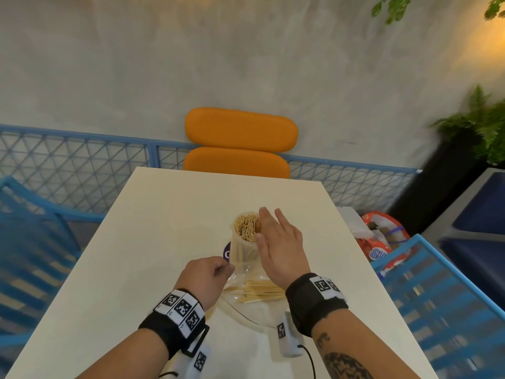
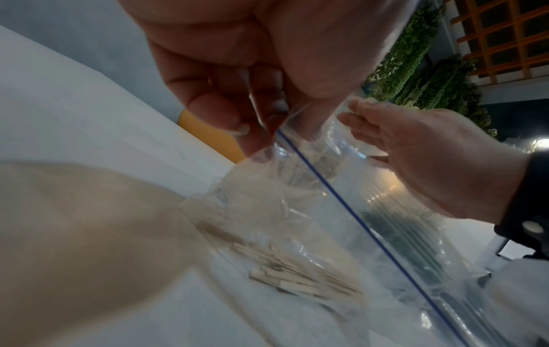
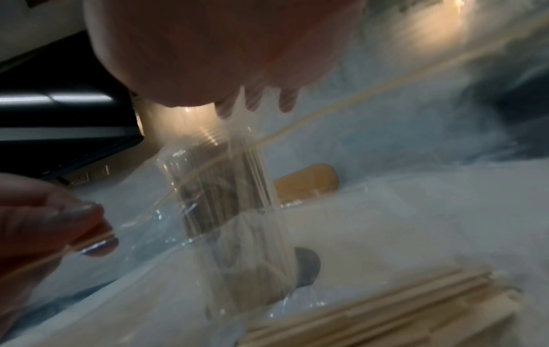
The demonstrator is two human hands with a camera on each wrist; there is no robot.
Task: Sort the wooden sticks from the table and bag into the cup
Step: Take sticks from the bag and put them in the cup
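Note:
A clear cup packed with upright wooden sticks stands mid-table. My right hand is open, its straight fingers lying against the cup's right rim and the stick tops. In the right wrist view the cup shows below my fingertips. A clear zip bag lies in front of the cup with several loose sticks in it. My left hand pinches the bag's upper edge and holds it up. The left wrist view shows that pinch on the bag and the sticks inside.
The white table has edges close on both sides. A purple disc lies behind the cup. An orange chair stands at the far end, blue chairs flank the table, and packaged bags sit on the right one.

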